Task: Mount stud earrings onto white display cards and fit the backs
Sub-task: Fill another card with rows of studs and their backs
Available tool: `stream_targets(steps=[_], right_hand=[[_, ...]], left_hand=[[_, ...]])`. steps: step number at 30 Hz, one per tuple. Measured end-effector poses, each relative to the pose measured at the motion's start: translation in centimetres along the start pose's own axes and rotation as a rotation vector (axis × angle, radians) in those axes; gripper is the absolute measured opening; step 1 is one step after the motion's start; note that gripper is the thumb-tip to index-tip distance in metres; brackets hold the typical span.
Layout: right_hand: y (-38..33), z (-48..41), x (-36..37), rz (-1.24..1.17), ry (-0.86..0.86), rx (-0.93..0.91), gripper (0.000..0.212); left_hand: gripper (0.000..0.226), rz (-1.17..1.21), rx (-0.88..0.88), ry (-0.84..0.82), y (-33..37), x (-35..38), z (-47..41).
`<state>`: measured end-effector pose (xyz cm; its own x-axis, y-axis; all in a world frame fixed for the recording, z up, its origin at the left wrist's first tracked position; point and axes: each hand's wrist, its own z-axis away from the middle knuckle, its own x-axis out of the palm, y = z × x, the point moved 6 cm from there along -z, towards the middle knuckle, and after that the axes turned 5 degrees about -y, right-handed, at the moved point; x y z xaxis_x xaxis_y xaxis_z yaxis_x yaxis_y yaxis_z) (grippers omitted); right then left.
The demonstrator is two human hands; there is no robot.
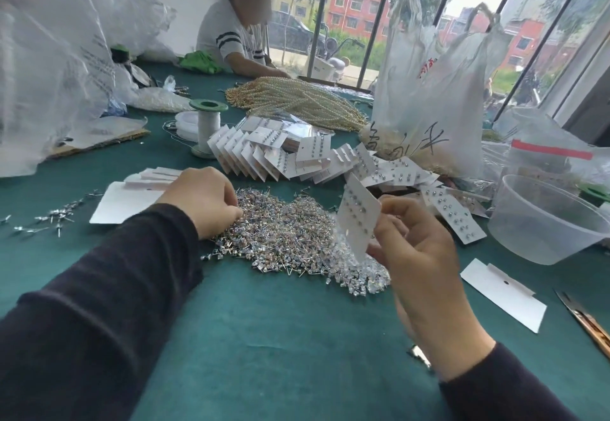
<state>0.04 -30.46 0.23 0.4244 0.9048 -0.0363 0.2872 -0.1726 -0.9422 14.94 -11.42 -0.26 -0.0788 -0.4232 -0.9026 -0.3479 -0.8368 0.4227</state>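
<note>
A green cloth covers the table (264,338), with tall windows behind it and a second person (237,31) seated at the far side. The left hand (204,201) rests curled on the near-left edge of a heap of stud earrings (284,232), fingertips pressed together down among the studs; whether they pinch one cannot be told. The right hand (416,242) is raised just right of the heap, thumb and fingers pinching a white card (358,214) by its lower edge, tilted, with rows of studs already on it. Beyond both hands lies a fanned pile of filled cards (280,153). Blank cards (132,203) lie just left of the left hand, and one more blank card (503,293) lies right of the right wrist. A clear plastic cup (541,219) stands further right, and scissors (587,321) lie at the right edge.
</note>
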Motion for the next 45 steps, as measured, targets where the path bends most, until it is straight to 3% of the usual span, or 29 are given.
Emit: stream_targets(steps=[5, 11, 18, 27, 32, 39, 42, 45], right_hand=[[1.0, 0.2, 0.9, -0.457, -0.130, 0.264, 0.005], [1.7, 0.4, 1.5, -0.712, -0.242, 0.456, 0.035], [2.1, 0.5, 2.1, -0.742, -0.349, 0.504, 0.045], [2.1, 0.6, 2.3, -0.792, -0.390, 0.528, 0.044], [2.2, 0.8, 2.4, -0.812, -0.394, 0.554, 0.045], [2.2, 0.8, 2.4, -0.816, -0.386, 0.569, 0.041], [2.1, 0.9, 2.5, -0.818, -0.395, 0.572, 0.039], [2.1, 0.8, 2.5, -0.854, -0.403, 0.565, 0.057]], left_hand=[[0.005, 0.017, 0.019, 0.018, 0.2, 0.0, -0.1], [0.004, 0.030, 0.037, -0.043, 0.6, 0.8, -0.3], [0.006, 0.047, 0.061, 0.044, 0.9, 0.4, -0.2], [0.023, 0.089, 0.090, 0.094, 1.1, 0.3, -0.2], [0.020, 0.110, 0.087, 0.117, 1.2, 0.1, -0.1], [0.022, 0.038, 0.102, 0.083, 1.4, 0.5, -0.2], [0.017, 0.026, 0.126, -0.004, 1.5, 0.7, -0.2], [0.014, -0.043, 0.131, -0.045, 1.5, 1.1, 0.0]])
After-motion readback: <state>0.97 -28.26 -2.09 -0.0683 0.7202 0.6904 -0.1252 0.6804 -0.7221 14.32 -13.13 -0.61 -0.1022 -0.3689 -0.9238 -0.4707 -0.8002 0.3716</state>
